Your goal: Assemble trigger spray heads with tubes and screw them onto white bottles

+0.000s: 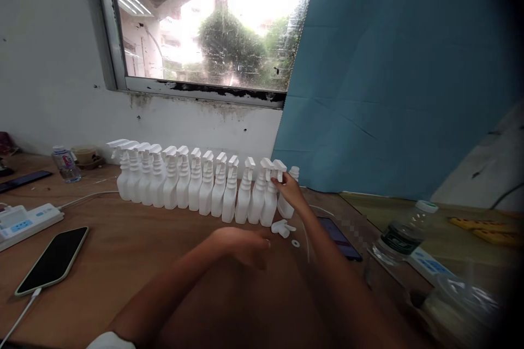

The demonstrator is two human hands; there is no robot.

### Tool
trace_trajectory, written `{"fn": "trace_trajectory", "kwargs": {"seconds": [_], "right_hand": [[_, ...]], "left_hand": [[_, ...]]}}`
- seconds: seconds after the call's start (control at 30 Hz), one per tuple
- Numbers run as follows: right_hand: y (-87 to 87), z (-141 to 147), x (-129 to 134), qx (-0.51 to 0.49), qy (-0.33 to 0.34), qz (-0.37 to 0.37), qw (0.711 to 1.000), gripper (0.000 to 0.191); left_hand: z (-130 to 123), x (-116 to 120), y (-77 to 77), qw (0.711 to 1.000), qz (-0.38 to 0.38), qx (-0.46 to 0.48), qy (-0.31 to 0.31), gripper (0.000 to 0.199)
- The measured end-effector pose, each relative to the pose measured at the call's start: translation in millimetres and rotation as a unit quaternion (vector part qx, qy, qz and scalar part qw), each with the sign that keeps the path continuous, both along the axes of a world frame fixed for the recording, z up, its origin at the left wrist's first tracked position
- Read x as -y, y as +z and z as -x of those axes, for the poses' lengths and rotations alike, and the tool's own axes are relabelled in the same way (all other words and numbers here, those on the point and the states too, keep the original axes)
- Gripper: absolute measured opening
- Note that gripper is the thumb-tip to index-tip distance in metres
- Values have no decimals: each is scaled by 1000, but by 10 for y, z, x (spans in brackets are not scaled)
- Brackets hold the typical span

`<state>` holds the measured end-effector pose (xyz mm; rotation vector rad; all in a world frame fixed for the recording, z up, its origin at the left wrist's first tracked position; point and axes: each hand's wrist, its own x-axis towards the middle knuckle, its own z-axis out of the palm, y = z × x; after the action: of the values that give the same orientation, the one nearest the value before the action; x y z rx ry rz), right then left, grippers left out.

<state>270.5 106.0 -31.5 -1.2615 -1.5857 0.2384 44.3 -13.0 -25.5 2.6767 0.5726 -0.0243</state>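
Observation:
A row of white spray bottles point(207, 191) stands upright along the wall, each topped with a trigger head. At the row's right end, my right hand point(291, 188) has its fingers closed on the trigger head of a spray bottle point(269, 204). Just behind that hand is a white bottle point(285, 207) with no trigger head on its neck. My left hand point(241, 245) hovers low in front of the row, smeared by motion, so its fingers cannot be made out. A loose trigger head point(281, 228) and a small white ring point(295, 243) lie on the table between my arms.
On the left are a charging phone point(53, 259), a power strip point(30, 223) and a water bottle point(66, 164). To the right lie another phone point(338, 237), a green-labelled bottle point(399, 237) and a plastic cup point(458, 305). A blue curtain point(388, 76) hangs behind.

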Motion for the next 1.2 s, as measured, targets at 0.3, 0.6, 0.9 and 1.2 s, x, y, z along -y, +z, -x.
{"fn": "trace_trajectory", "kwargs": {"seconds": [0.3, 0.6, 0.9, 1.2], "right_hand": [[-272, -491, 719, 62, -75, 19, 995, 35], [-1049, -596, 1281, 240, -51, 103, 964, 24], [-1138, -472, 1333, 269, -2, 21, 963, 26], [-1047, 405, 1481, 234, 148, -130, 952, 21]], "left_hand": [[-1016, -282, -920, 960, -180, 211, 45, 45], [-736, -260, -1169, 956, -182, 205, 101, 33], [73, -48, -1185, 897, 159, 366, 187, 36], [187, -117, -1229, 863, 263, 417, 110, 44]]}}
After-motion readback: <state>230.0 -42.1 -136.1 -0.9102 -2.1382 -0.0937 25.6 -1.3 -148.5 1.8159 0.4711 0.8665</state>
